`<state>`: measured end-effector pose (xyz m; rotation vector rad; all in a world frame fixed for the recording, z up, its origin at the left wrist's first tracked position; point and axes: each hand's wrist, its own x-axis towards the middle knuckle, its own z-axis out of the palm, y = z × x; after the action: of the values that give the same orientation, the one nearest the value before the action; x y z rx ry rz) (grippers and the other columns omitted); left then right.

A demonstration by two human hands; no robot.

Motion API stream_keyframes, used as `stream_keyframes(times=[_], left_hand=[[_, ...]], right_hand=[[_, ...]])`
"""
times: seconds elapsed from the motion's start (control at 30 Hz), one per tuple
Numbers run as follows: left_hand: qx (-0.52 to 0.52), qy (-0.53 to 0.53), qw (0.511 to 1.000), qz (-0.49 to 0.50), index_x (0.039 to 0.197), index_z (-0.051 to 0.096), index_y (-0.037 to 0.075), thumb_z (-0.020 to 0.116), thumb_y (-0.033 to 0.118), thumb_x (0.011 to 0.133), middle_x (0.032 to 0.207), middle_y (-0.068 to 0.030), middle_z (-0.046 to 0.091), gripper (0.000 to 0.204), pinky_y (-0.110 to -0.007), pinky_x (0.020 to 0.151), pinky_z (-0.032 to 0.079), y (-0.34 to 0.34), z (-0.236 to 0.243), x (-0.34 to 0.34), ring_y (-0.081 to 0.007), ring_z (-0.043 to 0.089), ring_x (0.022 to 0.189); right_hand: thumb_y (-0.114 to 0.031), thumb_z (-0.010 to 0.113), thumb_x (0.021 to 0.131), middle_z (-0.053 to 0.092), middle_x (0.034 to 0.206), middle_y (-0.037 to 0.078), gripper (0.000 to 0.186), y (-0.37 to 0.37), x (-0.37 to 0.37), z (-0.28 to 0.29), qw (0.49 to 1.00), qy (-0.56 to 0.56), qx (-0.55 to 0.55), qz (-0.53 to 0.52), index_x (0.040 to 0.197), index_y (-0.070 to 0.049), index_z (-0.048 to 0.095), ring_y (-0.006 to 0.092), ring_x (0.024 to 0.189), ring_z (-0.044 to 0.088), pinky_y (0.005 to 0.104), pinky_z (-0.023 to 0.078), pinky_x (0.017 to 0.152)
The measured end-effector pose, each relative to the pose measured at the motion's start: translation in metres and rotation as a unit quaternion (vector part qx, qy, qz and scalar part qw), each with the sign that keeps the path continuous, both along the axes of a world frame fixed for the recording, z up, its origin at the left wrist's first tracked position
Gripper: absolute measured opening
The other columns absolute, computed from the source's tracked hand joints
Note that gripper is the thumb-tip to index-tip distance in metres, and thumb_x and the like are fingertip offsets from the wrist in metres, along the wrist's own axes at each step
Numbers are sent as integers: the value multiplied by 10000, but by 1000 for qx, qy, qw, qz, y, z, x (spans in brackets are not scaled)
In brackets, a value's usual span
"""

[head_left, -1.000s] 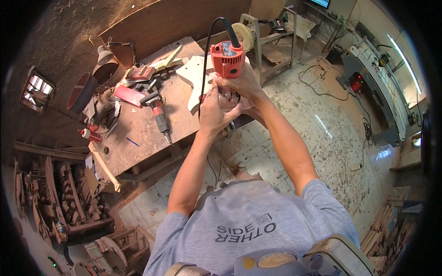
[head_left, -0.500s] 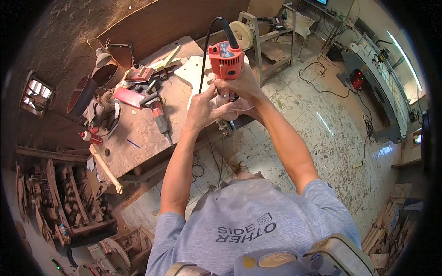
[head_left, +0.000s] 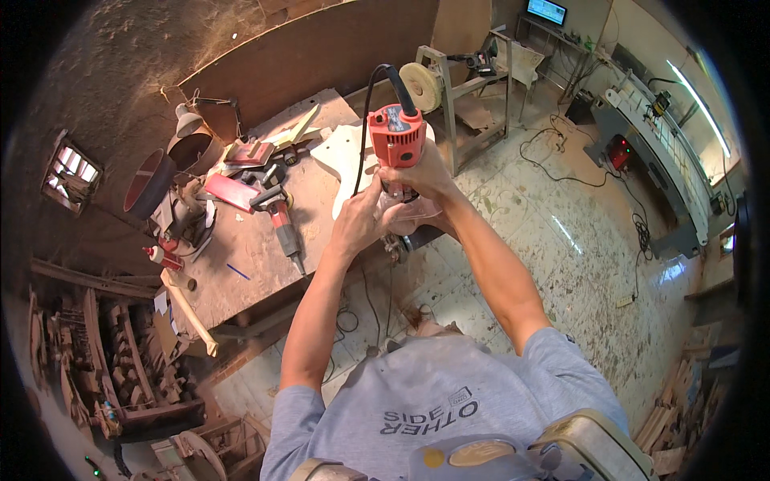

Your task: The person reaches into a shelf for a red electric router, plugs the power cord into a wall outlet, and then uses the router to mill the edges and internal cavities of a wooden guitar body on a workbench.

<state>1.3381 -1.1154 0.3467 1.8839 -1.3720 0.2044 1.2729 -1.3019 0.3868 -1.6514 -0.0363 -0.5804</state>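
A red handheld router (head_left: 395,132) with a black cord and clear base stands upright over a pale, guitar-body-shaped wooden piece (head_left: 337,152) at the bench's right corner. My right hand (head_left: 425,180) is closed round the router just below its red housing. My left hand (head_left: 362,212) has its fingers at the router's lower part, thumb toward the clear base; its fingertips are partly hidden. Left of the wood lie a grey-and-red power tool (head_left: 285,232), a red board (head_left: 228,192), wood offcuts (head_left: 301,124) and a blue pencil (head_left: 238,271) on the workbench (head_left: 208,305).
A red-and-white bottle (head_left: 164,258) and lamp (head_left: 186,120) sit at the left. Behind stands a stand with a buffing wheel (head_left: 421,86). At right are a large grey machine (head_left: 658,168), cables (head_left: 561,160) on the tiled floor and a monitor (head_left: 546,11). Wood scraps (head_left: 120,353) fill the lower left.
The whole scene sits lower in the picture than before. My left hand has shifted slightly on the router's lower part; both hands stay on the tool.
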Motion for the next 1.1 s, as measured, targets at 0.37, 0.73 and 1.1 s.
stream_keyframes(times=[0.37,0.73,1.1], left_hand=[[-55,106,993,-24,1470,546,-14,830,223,903,1211,-247,742,677,-433,944,577,-4,6,-8,-403,733,1115],[94,92,991,-39,1521,529,-8,808,145,914,1408,-236,661,686,-416,1070,523,27,0,9,-353,670,1270],[66,210,975,7,1502,547,-27,659,99,1019,1360,-204,708,512,-373,1050,537,28,-9,9,-271,714,1205]], right_hand=[[-202,844,781,724,926,31,379,2,-5,2,1000,5,-23,-6,1071,-20,681,118,838,686,303,568,737],[-183,871,768,739,927,22,365,18,-9,8,995,-17,-57,-76,1049,-22,701,98,836,684,294,568,743],[-174,883,771,734,897,15,360,20,-12,8,997,-21,-38,-62,1045,-37,695,99,798,673,296,556,719]])
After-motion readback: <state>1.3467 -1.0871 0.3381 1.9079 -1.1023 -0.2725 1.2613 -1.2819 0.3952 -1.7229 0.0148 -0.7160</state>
